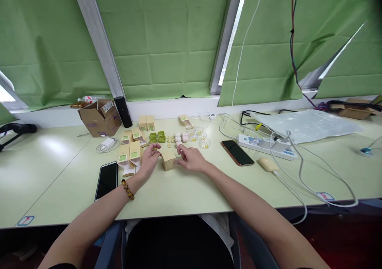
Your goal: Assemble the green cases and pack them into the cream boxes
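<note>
A small kraft cardboard box [168, 161] stands upright on the table between my two hands. My left hand [149, 159], with a beaded bracelet at the wrist, is close by its left side, fingers bent and a little apart; whether they touch it I cannot tell. On the right side, the thumb of my right hand [192, 158] reaches the box, while the index finger is bent apart from the thumb near the top corner. Behind are green trays [157, 137], small yellow pieces [168, 145], pale pink pieces [184, 137] and clear round containers [205, 143].
Kraft boxes with green windows [135, 150] stand left of my hands, with more boxes [146, 123] behind. One phone [106, 180] lies left, another phone [237, 153] right. Beyond are a power strip [267, 146], loose cables, a carton [100, 118] and a black cylinder [123, 112].
</note>
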Demonstrator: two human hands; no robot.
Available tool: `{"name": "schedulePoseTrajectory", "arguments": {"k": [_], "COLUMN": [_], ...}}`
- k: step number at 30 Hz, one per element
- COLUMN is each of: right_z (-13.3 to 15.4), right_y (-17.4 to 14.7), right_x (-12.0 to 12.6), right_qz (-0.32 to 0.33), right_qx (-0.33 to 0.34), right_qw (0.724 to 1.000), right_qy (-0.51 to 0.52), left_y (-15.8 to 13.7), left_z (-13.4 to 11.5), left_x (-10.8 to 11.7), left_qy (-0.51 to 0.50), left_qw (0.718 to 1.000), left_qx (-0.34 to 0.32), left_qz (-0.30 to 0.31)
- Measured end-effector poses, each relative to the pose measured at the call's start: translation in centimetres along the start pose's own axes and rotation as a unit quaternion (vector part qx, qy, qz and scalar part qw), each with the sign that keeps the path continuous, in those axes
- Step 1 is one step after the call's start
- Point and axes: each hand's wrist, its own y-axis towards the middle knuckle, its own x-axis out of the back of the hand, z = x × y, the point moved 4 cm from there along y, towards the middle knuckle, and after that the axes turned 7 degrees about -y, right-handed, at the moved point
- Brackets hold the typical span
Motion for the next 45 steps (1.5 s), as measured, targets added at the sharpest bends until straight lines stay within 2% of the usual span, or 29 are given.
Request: {"name": "schedulePoseTrajectory", "arguments": {"k": [3,5,12,19,26,36,38,41,45], "right_z": [-1.0,-1.4,-0.7,-2.2,-1.7,-1.5,-1.5,-1.6,-1.5], "right_y": [0.4,0.5,0.3,0.8,0.6,0.6,0.6,0.6,0.5], "right_x": [0.1,0.2,-0.3,-0.2,-0.4,-0.7,-0.7,-0.8,-0.9], "right_qz": [-0.019,-0.019,0.078,0.041,0.050,0.055,0.055,0.052,0.051], "right_qx": [-0.074,-0.096,-0.031,-0.117,-0.100,-0.093,-0.091,-0.086,-0.084], "right_qw": [0.996,0.994,0.994,0.987,0.986,0.985,0.984,0.985,0.984], "right_qy": [-0.041,-0.048,-0.072,-0.106,-0.124,-0.138,-0.140,-0.143,-0.148], "left_y": [-0.1,-0.1,0.8,0.3,0.4,-0.3,-0.3,-0.3,-0.9], "left_z": [0.0,0.1,1.1,0.8,1.0,0.6,0.6,0.0,-1.2], "left_x": [0.2,0.3,0.5,0.4,0.3,-0.2,0.0,0.4,-0.2], "left_qy": [0.011,0.020,0.025,0.029,0.015,-0.034,-0.005,0.080,0.218], "left_qw": [1.000,1.000,0.999,0.999,0.999,0.997,0.998,0.996,0.962], "left_qx": [0.005,0.003,-0.007,0.016,0.024,0.073,0.056,-0.032,-0.159], "left_qz": [-0.017,-0.020,-0.028,-0.019,-0.024,-0.011,-0.016,-0.021,0.038]}}
